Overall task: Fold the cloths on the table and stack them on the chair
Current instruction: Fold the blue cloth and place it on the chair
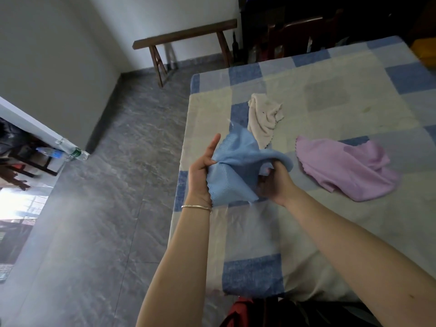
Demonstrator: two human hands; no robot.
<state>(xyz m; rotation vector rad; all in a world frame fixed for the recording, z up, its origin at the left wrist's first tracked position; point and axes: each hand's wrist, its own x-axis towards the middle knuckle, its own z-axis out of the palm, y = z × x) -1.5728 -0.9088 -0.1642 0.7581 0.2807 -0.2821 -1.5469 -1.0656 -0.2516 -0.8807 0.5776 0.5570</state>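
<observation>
blue cloth (238, 166): soft matt knit | bench (186, 35): dark wood | floor (113, 185): glossy stone

A first cloth (238, 166) hangs between the left hand (203, 171) and the right hand (273, 182), both gripping it above the left edge of the table (330, 232). Just beyond the hands a second cloth (264, 114) lies on the table; a third cloth (342, 168) lies right of the right hand. Far beyond the left hand, a bench (184, 36) stands on the floor.

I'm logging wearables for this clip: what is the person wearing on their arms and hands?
No sleeves or gloves are in view: the left hand and right hand are bare, as are both forearms. A thin gold-coloured bangle circles the left wrist. The right wrist shows no watch or bracelet.
</observation>
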